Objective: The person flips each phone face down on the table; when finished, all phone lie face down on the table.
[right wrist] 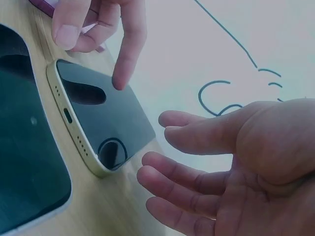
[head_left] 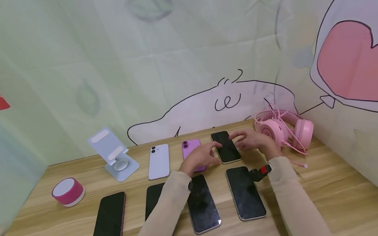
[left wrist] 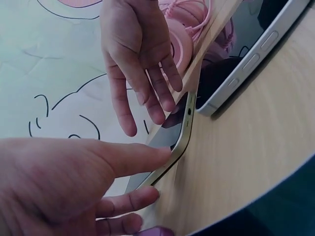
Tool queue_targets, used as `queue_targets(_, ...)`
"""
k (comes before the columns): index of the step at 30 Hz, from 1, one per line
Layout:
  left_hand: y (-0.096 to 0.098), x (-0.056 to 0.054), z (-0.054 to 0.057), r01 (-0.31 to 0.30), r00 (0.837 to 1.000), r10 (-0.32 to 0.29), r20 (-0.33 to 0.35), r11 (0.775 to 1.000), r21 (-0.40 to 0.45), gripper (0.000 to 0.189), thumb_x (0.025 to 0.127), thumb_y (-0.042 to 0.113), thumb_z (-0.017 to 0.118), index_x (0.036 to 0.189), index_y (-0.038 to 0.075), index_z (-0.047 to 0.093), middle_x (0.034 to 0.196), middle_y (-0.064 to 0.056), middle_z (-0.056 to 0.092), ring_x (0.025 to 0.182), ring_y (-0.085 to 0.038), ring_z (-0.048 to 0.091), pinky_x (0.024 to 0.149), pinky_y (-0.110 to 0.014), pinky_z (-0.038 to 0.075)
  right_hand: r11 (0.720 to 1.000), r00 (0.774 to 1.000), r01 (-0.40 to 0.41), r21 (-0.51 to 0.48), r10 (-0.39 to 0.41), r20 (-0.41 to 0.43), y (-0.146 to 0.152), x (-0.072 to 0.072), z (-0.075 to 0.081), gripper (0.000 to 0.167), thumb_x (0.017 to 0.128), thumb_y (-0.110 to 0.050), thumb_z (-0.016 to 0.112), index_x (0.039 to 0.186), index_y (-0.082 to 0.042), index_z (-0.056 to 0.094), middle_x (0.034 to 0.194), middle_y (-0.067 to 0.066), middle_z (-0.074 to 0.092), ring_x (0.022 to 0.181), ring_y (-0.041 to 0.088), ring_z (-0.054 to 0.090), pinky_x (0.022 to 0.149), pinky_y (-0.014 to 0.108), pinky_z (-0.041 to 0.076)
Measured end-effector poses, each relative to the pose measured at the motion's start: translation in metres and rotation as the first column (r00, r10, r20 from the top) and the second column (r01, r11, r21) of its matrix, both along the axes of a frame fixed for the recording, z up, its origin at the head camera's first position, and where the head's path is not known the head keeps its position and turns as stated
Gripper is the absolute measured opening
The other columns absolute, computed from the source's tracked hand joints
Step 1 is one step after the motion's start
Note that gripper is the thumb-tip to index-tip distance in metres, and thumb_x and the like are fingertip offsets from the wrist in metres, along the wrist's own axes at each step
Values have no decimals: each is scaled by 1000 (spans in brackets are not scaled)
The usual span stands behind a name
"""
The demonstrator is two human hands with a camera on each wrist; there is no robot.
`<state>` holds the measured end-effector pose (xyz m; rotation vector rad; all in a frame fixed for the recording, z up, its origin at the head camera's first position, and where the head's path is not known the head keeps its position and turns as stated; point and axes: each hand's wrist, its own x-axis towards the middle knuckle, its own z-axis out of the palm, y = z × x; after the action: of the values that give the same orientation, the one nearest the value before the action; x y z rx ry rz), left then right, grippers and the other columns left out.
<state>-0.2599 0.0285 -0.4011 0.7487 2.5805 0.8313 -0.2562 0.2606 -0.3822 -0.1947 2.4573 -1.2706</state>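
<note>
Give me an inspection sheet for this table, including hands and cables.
Surface: wood-grain tabletop.
Job's things: gold-edged phone, screen up, between the hands.
Clutter: white phone and purple phone, cameras up; four dark phones nearer; stand; pink-and-white round object; pink headphones.
Left hand: fingers over the gold-edged phone, contact unclear.
Right hand: fingers spread by its right edge, contact unclear.
Cables: pink cable by the headphones, its tip on the tabletop.
Surroundings: pale backdrop with cartoon drawings.
</note>
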Motion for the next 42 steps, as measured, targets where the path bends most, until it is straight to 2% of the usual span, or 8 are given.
queue_targets(5, 6, 1, -1, -4, 999, 5, -37, 1000, 17, 59, 90, 19, 76, 144, 16, 52, 91, -5, 59, 73, -17, 56, 68, -30, 47, 998, 998, 52, 20, -53, 36, 2, -1, -1, 45, 96, 1, 53, 141, -5, 53, 102, 16, 59, 84, 25, 54, 74, 32, 45)
queue_targets(9, 9, 3, -3, -51, 997, 49, -67, 998, -28, 63, 90, 25, 76, 147, 23, 49, 117, -9, 55, 93, -22, 56, 85, -39, 49, 993, 993, 100, 65, -104, 57, -1, -1, -1, 42, 97, -2, 55, 139, -8, 56, 102, 15, 59, 86, 25, 54, 76, 32, 45)
queue_targets(14, 13, 3, -5, -90, 994, 84, -77, 993, -76, 67, 89, 31, 76, 149, 28, 47, 143, -15, 44, 108, -30, 55, 97, -50, 46, 979, 982, 176, 103, -183, 56, -11, 0, 2, 37, 96, -4, 57, 134, -6, 60, 94, 14, 61, 73, 20, 54, 68, 29, 45)
queue_targets(16, 14, 3, -5, -94, 993, 88, -76, 992, -84, 69, 89, 31, 76, 150, 29, 45, 144, -16, 43, 109, -30, 55, 97, -50, 46, 972, 976, 207, 112, -214, 49, -16, 0, 3, 35, 96, -5, 57, 131, -5, 61, 93, 13, 60, 68, 18, 54, 64, 27, 46)
queue_targets(23, 15, 3, -6, -97, 993, 91, -70, 992, -82, 73, 89, 30, 76, 153, 30, 41, 145, -14, 42, 110, -31, 55, 97, -50, 46, 958, 971, 235, 163, -240, 9, -25, -4, 0, 35, 95, -7, 59, 130, -1, 59, 105, 17, 60, 80, 23, 57, 67, 28, 49)
queue_targets(30, 15, 3, -5, -89, 994, 84, -70, 992, -84, 73, 90, 30, 75, 154, 31, 40, 147, -14, 41, 107, -31, 55, 95, -49, 47, 949, 965, 256, 185, -262, 9, -25, -7, -3, 35, 96, -7, 59, 130, -1, 56, 100, 16, 60, 80, 23, 56, 64, 29, 48)
queue_targets(35, 14, 3, -4, -82, 994, 75, -77, 993, -86, 73, 90, 29, 75, 154, 30, 39, 150, -15, 39, 110, -32, 56, 97, -50, 46, 953, 962, 269, 141, -272, 4, -24, -7, -5, 36, 94, -6, 57, 129, 1, 56, 92, 13, 59, 75, 20, 56, 61, 29, 47)
queue_targets(42, 13, 3, -2, -73, 996, 70, -62, 996, -46, 79, 90, 24, 76, 156, 30, 34, 150, -16, 40, 116, -34, 55, 101, -52, 44, 954, 952, 300, -3, -299, 60, -24, -4, 2, 38, 95, -3, 52, 132, 2, 51, 88, 10, 55, 67, 16, 51, 60, 26, 43)
